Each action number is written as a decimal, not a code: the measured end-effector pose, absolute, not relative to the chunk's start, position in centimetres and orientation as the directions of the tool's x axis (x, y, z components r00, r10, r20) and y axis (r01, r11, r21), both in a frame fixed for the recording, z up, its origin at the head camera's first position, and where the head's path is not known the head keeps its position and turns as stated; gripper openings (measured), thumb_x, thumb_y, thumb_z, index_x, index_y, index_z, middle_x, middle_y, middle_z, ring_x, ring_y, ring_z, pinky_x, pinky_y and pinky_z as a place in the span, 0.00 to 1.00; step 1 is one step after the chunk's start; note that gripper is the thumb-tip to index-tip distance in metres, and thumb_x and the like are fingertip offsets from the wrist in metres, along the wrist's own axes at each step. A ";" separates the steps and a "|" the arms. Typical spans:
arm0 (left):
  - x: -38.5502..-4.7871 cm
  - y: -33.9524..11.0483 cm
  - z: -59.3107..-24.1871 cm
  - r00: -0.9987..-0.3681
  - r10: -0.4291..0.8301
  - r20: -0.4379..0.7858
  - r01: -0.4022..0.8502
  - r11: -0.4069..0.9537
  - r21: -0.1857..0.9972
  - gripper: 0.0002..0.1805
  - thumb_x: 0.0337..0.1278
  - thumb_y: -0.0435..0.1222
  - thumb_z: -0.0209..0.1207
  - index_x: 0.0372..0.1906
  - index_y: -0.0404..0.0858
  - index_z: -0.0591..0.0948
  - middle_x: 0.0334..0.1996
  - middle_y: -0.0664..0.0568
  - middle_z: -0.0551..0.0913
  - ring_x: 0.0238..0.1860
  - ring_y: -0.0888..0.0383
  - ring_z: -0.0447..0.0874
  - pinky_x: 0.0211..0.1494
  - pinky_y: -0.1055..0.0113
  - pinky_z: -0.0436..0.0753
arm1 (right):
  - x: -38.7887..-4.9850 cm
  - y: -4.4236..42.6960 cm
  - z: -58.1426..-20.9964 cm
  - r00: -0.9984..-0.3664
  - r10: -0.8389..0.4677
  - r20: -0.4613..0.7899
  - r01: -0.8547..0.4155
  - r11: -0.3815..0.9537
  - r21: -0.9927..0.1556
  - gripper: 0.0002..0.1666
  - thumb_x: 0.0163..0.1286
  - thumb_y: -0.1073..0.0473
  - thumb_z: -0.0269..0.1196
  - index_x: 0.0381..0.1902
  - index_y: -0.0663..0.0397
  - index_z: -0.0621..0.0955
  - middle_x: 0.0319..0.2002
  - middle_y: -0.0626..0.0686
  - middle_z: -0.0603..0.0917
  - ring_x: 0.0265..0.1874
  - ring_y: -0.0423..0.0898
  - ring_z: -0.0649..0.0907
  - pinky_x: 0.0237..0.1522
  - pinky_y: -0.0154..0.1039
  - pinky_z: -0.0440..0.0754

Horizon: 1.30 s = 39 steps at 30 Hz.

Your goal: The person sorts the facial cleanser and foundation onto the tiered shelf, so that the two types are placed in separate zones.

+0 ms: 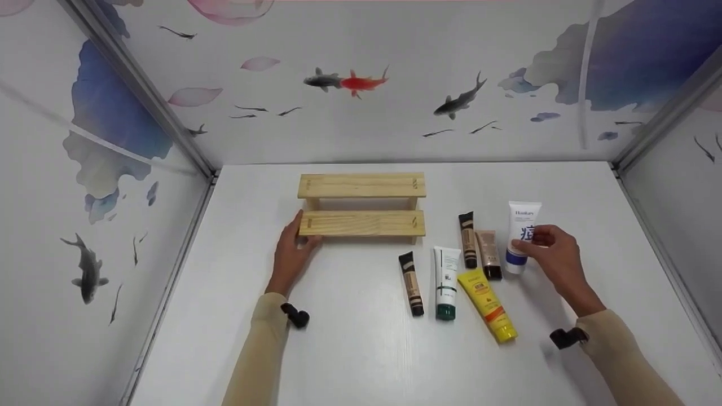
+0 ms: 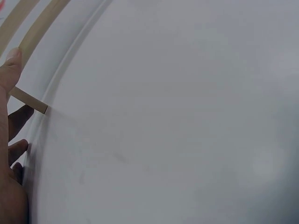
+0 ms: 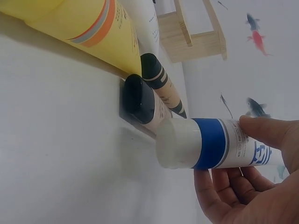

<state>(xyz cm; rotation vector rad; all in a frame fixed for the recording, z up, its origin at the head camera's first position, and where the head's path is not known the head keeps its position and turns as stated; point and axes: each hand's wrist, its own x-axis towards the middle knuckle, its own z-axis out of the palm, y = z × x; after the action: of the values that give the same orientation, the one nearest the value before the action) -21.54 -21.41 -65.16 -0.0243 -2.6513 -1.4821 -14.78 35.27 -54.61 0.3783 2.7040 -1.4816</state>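
With thumb and fingers, my right hand (image 1: 555,254) pinches a white squeeze tube (image 1: 523,214) that has a blue band and blue lettering. Its white cap (image 3: 175,142) points toward the wrist camera in the right wrist view. At the left end of a two-step wooden rack (image 1: 361,224), my left hand (image 1: 292,251) grips the lower step. The left thumb (image 2: 14,58) lies on the board's front edge, and the other fingers reach behind near a leg (image 2: 30,100). Nearest the held tube lies a beige tube with a black cap (image 1: 489,254).
Left of the held tube lie a yellow tube (image 1: 488,304), a white tube with a green cap (image 1: 447,282), and two slim black-and-tan tubes (image 1: 468,239), one farther left (image 1: 412,285). Printed walls enclose the white table (image 1: 350,349) at the back and sides.
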 end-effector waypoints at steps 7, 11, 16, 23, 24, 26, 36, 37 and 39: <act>-21.6 -21.4 -65.0 -0.995 -0.039 0.088 0.055 0.530 0.846 0.54 0.70 0.68 0.64 0.91 0.53 0.57 0.85 0.49 0.65 0.85 0.48 0.62 0.88 0.47 0.61 | -15.9 34.3 -54.0 -0.974 0.195 -0.113 0.202 0.538 -0.818 0.45 0.77 0.40 0.73 0.75 0.65 0.73 0.67 0.67 0.80 0.63 0.61 0.78 0.54 0.27 0.77; -21.4 -21.5 -65.1 -0.993 -0.036 0.117 0.081 0.528 0.846 0.52 0.72 0.62 0.67 0.91 0.51 0.58 0.84 0.46 0.66 0.85 0.47 0.63 0.87 0.47 0.62 | -16.5 33.8 -53.8 -0.980 0.185 -0.075 0.164 0.534 -0.830 0.42 0.77 0.42 0.73 0.74 0.66 0.74 0.65 0.67 0.80 0.62 0.60 0.79 0.53 0.26 0.78; -21.4 -21.5 -65.3 -0.989 -0.031 0.142 0.105 0.523 0.846 0.50 0.74 0.59 0.68 0.90 0.49 0.59 0.84 0.45 0.67 0.84 0.46 0.63 0.87 0.47 0.62 | -17.0 33.4 -53.6 -0.985 0.170 -0.037 0.123 0.524 -0.843 0.41 0.77 0.44 0.73 0.72 0.67 0.75 0.64 0.66 0.81 0.61 0.57 0.79 0.51 0.23 0.77; -21.7 -21.4 -65.2 -0.989 -0.029 0.146 0.108 0.534 0.839 0.50 0.74 0.60 0.67 0.90 0.50 0.59 0.83 0.47 0.68 0.84 0.48 0.64 0.87 0.49 0.63 | -17.8 32.8 -52.7 -0.985 0.167 -0.035 0.119 0.530 -0.840 0.42 0.76 0.42 0.74 0.72 0.66 0.75 0.64 0.65 0.82 0.61 0.58 0.79 0.56 0.30 0.79; -21.7 -21.4 -65.1 -0.989 -0.030 0.148 0.109 0.534 0.838 0.50 0.74 0.60 0.68 0.90 0.50 0.59 0.83 0.47 0.68 0.84 0.48 0.64 0.87 0.49 0.63 | -17.9 32.7 -52.6 -0.986 0.165 -0.033 0.117 0.533 -0.838 0.42 0.76 0.41 0.74 0.72 0.66 0.75 0.64 0.65 0.82 0.61 0.58 0.80 0.58 0.32 0.79; -21.6 -21.4 -65.2 -0.989 -0.029 0.147 0.109 0.532 0.840 0.50 0.74 0.58 0.68 0.90 0.49 0.59 0.83 0.46 0.68 0.83 0.47 0.65 0.87 0.48 0.63 | -18.1 32.5 -52.5 -0.987 0.159 -0.032 0.113 0.534 -0.838 0.43 0.76 0.41 0.74 0.72 0.65 0.75 0.64 0.65 0.82 0.61 0.58 0.80 0.61 0.36 0.80; -21.6 -21.5 -65.3 -0.991 -0.020 0.132 0.103 0.517 0.850 0.51 0.73 0.62 0.67 0.91 0.53 0.58 0.84 0.48 0.67 0.84 0.48 0.63 0.87 0.48 0.62 | -18.9 31.5 -51.9 -0.988 0.153 -0.007 0.089 0.535 -0.840 0.40 0.76 0.44 0.74 0.72 0.64 0.76 0.64 0.64 0.82 0.61 0.57 0.81 0.67 0.43 0.83; -21.6 -21.5 -65.3 -0.992 -0.021 0.128 0.099 0.514 0.852 0.51 0.73 0.62 0.67 0.91 0.53 0.58 0.84 0.48 0.67 0.84 0.48 0.63 0.87 0.48 0.62 | -19.0 31.4 -51.9 -0.988 0.152 -0.007 0.088 0.535 -0.840 0.39 0.76 0.44 0.75 0.72 0.63 0.76 0.64 0.64 0.82 0.61 0.57 0.81 0.69 0.46 0.83; -21.6 -21.6 -65.2 -0.992 -0.020 0.127 0.099 0.513 0.853 0.51 0.73 0.61 0.67 0.91 0.52 0.58 0.84 0.48 0.66 0.85 0.48 0.62 0.89 0.49 0.58 | -19.2 31.3 -51.7 -0.989 0.148 -0.005 0.084 0.536 -0.840 0.40 0.76 0.44 0.75 0.72 0.64 0.75 0.64 0.64 0.82 0.62 0.57 0.81 0.71 0.51 0.82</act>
<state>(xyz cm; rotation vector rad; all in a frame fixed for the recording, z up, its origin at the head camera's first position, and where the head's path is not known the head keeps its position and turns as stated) -21.59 -21.58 -65.21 -0.0694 -2.6259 -1.4916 -19.22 31.28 -51.74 0.2124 2.8109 -1.5320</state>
